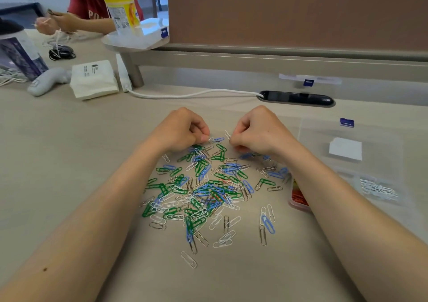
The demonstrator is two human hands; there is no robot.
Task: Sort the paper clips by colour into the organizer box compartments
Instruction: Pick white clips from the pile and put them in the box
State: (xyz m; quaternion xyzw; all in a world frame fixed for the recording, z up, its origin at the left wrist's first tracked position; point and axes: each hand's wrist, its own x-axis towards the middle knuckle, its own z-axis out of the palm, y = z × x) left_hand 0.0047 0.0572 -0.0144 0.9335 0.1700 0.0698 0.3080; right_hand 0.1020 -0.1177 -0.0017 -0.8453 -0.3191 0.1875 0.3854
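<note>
Heap of green, blue, white and silver wire paper clips (203,190): mid beige worktop (69,151). Left hand (183,128), heap's far edge: fingers pinching white clip (210,138). Right hand (259,130), same edge: fingers pinching second white clip (227,135). Clear plastic organizer box (347,163): right of heap.

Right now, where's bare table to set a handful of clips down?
Bare table lies left of the left forearm, up to the napkin pack and white cable. A second patch: near edge, below the clip pile. Crowded: the pile itself and the organizer box on the right.
</note>
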